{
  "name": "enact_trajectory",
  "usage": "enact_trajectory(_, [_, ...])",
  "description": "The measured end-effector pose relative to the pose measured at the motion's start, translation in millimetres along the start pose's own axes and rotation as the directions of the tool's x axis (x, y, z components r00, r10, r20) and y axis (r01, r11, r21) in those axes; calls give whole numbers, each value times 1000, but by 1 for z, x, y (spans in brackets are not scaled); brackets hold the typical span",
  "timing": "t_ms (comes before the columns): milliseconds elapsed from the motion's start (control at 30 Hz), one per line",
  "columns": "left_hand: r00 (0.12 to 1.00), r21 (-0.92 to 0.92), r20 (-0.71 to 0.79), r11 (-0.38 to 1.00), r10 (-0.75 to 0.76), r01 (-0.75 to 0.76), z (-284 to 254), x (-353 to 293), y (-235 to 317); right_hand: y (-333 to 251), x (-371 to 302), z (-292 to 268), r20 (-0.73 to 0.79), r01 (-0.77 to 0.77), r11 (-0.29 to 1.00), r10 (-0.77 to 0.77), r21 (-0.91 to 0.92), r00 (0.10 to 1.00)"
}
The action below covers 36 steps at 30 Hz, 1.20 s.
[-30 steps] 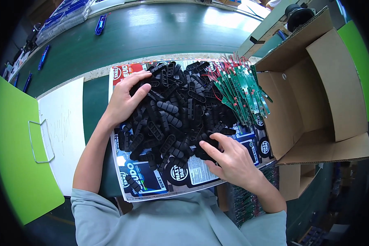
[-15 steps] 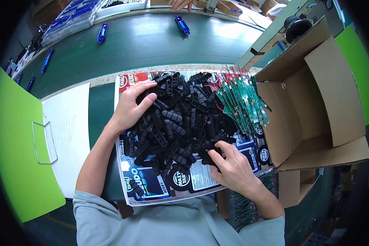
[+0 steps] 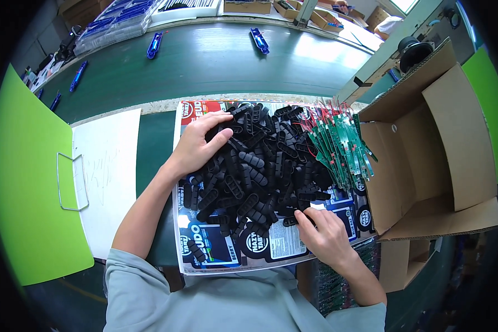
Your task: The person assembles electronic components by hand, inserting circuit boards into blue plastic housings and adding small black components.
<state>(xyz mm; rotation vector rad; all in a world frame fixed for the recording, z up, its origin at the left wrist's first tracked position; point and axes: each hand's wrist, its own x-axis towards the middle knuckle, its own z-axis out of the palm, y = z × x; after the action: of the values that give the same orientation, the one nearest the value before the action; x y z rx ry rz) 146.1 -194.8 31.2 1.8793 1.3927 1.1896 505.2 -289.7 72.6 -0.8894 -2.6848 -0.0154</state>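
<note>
A heap of black oval ridged pieces [image 3: 254, 166], which look like rubber or plastic, lies on a stack of printed sheets [image 3: 210, 264] in front of me. My left hand [image 3: 200, 145] rests at the heap's far left edge, fingers stretched forward and thumb apart, touching the pieces. At the near right edge of the heap, my right hand [image 3: 327, 235] has its fingers bent together around one black oval piece [image 3: 290, 221], partly hidden by them. A single loose piece [image 3: 196, 250] lies near the sheets' front left corner.
Green circuit strips with red wires [image 3: 342, 145] lie right of the heap, beside an open cardboard box [image 3: 409, 166]. Beyond runs a green conveyor belt [image 3: 216, 61] carrying blue casings [image 3: 259, 41]. A white paper sheet [image 3: 108, 182] and bright green board [image 3: 33, 182] stand left.
The whole view has shifted, so everything sits farther right. My right hand has drawn slightly toward me from the heap, its fingers closer together. My left hand stays on the heap.
</note>
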Motion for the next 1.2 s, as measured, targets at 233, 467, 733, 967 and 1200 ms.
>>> enact_trajectory(233, [999, 17, 32, 1000, -3, 2, -3, 0, 1, -1, 10, -15, -45, -35, 977, 45, 212, 998])
enact_trajectory(467, [999, 13, 36, 1000, -3, 3, -3, -1, 0, 1, 59, -30, -188, -154, 880, 262, 450, 946])
enact_trajectory(733, [1000, 4, 23, 1000, 1, -1, 0, 2, 3, 1, 127, 14, -243, -204, 859, 348, 470, 906])
enact_trajectory(967, [1000, -8, 2, 1000, 14, -14, -1, -1, -3, -5, 125, 11, -286, -153, 915, 270, 372, 919])
enact_trajectory(1200, [999, -9, 35, 1000, 3, -2, -4, -2, -3, -29, 63, 7, -137, 45, 946, -1, 322, 991])
